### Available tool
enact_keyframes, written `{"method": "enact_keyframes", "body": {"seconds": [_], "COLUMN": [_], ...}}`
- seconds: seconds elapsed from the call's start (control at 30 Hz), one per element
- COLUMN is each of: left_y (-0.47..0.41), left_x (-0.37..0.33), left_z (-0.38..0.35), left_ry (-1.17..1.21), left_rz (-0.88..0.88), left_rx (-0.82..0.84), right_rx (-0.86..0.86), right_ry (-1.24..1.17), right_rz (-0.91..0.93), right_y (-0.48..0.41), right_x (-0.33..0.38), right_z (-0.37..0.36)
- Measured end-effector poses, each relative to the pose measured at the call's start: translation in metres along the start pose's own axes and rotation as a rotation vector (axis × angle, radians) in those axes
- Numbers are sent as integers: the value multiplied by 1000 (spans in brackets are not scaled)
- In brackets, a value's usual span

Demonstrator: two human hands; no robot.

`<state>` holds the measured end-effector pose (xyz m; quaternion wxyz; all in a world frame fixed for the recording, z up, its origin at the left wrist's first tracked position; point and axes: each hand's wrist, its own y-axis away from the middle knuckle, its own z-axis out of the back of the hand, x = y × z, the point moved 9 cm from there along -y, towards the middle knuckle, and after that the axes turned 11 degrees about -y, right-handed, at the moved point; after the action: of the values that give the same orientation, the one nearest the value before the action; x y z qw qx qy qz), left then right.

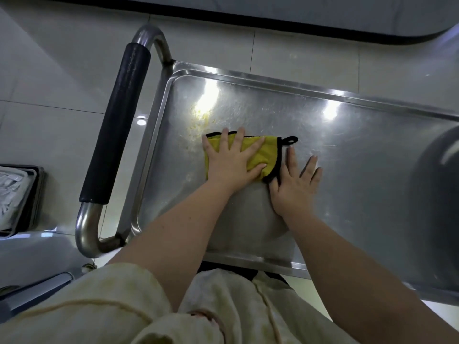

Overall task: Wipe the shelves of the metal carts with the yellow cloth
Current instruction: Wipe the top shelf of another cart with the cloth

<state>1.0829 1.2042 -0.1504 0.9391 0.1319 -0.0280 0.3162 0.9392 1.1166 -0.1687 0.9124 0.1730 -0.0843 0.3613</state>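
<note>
A metal cart's top shelf [347, 135] fills the middle of the view, shiny and scratched. A yellow cloth [269, 155] with black trim and a black hanging loop lies flat on it. My left hand [231, 162] presses down on the cloth with fingers spread and straight. My right hand [294, 184] lies flat on the shelf beside the cloth's right edge, its thumb touching the black trim. Yellowish crumbs and smears [198, 120] lie on the shelf just beyond and left of the cloth.
The cart's push handle [119, 125], steel with a black grip, runs along the shelf's left end. A dark tray with white items [15, 194] sits at the far left. A grey rounded object [437, 194] stands at the right. Tiled floor lies around the cart.
</note>
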Motion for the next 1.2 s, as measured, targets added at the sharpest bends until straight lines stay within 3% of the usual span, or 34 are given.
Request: {"method": "enact_keyframes", "body": {"seconds": [0.27, 0.47, 0.73, 0.83, 1.03, 1.2], "left_y": [14, 3, -60, -56, -45, -65], "left_x": [149, 128, 0, 8, 17, 70], "left_z": [-21, -18, 13, 15, 3, 3], "left_ry": [35, 85, 142, 95, 91, 93], "left_rz": [330, 463, 203, 197, 13, 126], "left_rx": [68, 115, 133, 80, 45, 55], "right_rx": [-2, 18, 75, 39, 27, -9], "right_ry": [15, 55, 37, -54, -60, -60], "right_rz": [-31, -58, -80, -116, -105, -104], "right_y": [-1, -2, -12, -38, -74, -72], "right_x": [-1, -1, -2, -4, 5, 4], "right_z": [-4, -6, 1, 13, 20, 21]}}
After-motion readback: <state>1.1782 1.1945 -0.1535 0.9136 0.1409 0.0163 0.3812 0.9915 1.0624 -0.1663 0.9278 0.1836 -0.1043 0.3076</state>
